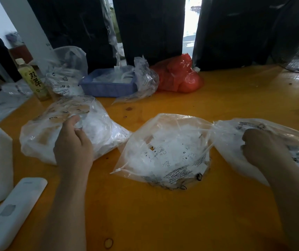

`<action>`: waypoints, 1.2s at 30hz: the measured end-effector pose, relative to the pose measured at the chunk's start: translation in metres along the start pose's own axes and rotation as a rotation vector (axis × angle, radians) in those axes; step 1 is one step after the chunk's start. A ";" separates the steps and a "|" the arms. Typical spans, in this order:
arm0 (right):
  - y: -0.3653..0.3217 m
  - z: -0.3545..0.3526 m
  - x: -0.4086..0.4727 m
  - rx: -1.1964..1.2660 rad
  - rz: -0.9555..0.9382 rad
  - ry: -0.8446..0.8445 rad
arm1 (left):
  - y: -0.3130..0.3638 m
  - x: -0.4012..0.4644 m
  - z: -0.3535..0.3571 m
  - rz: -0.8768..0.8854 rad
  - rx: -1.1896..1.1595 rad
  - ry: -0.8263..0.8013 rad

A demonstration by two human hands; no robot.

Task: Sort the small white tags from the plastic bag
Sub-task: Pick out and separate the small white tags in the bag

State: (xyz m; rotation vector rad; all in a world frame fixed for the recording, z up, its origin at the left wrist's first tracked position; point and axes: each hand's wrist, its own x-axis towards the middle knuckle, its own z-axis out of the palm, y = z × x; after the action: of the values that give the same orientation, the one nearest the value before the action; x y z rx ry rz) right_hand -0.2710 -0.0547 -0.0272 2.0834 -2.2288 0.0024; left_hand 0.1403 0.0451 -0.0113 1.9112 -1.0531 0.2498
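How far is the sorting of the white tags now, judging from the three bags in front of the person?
Done: the left bag and right bag seem to hold white tags. In hand: the left hand grips the left bag; the right hand rests curled on the right bag. Left: the middle bag still holds many loose tags.

Glossy orange table (pixel 181 223), perhaps varnished wood; crinkly clear plastic bags (pixel 165 151)
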 end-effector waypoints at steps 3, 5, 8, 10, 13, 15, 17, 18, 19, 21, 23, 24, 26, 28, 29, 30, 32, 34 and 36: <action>0.003 -0.001 -0.002 -0.034 -0.006 -0.056 | -0.001 -0.001 0.004 0.009 -0.005 0.009; 0.003 -0.001 -0.003 -0.023 0.012 -0.091 | -0.002 -0.001 0.006 0.008 -0.001 0.025; 0.001 -0.005 -0.002 -0.016 0.043 -0.028 | -0.002 -0.002 0.007 0.060 0.000 0.111; -0.001 -0.010 -0.002 -0.006 0.053 0.050 | 0.002 -0.007 0.008 0.149 -0.027 0.186; -0.008 -0.016 -0.007 0.149 0.029 0.216 | 0.018 -0.023 0.016 0.305 -0.116 0.217; -0.017 -0.022 -0.015 0.360 -0.027 0.361 | 0.032 -0.037 0.025 0.374 -0.235 0.158; -0.028 -0.030 -0.024 0.579 -0.083 0.422 | 0.047 -0.052 0.031 0.408 -0.371 0.029; -0.034 -0.033 -0.027 0.755 -0.090 0.399 | 0.053 -0.059 0.033 0.406 -0.424 -0.055; -0.039 -0.036 -0.031 0.984 -0.099 0.336 | 0.058 -0.066 0.035 0.385 -0.475 -0.149; -0.050 -0.038 -0.041 1.404 -0.128 0.163 | 0.067 -0.079 0.038 0.283 -0.599 -0.353; -0.063 -0.034 -0.049 1.582 -0.178 0.039 | 0.074 -0.089 0.039 0.165 -0.727 -0.558; -0.069 -0.031 -0.052 1.628 -0.215 -0.008 | 0.076 -0.093 0.040 0.116 -0.779 -0.647; -0.083 -0.025 -0.057 1.693 -0.305 -0.097 | 0.077 -0.095 0.043 0.039 -0.834 -0.795; -0.094 -0.017 -0.061 1.688 -0.364 -0.169 | 0.076 -0.094 0.044 0.006 -0.835 -0.872; -0.098 -0.014 -0.063 1.668 -0.382 -0.199 | 0.074 -0.094 0.045 -0.005 -0.840 -0.866; -0.101 -0.011 -0.065 1.650 -0.392 -0.223 | 0.073 -0.092 0.045 -0.024 -0.851 -0.830; -0.105 -0.009 -0.067 1.671 -0.374 -0.266 | 0.072 -0.090 0.043 -0.089 -0.891 -0.750; -0.107 -0.011 -0.069 1.714 -0.339 -0.272 | 0.070 -0.089 0.041 -0.110 -0.898 -0.726; -0.107 -0.013 -0.071 1.658 -0.348 -0.228 | 0.069 -0.088 0.039 -0.089 -0.867 -0.730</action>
State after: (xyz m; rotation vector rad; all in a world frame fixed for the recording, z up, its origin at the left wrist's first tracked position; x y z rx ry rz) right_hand -0.1590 0.0089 -0.0253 3.0289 -1.9311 2.3440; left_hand 0.0248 0.0489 -0.0385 1.2246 -1.2407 -0.8886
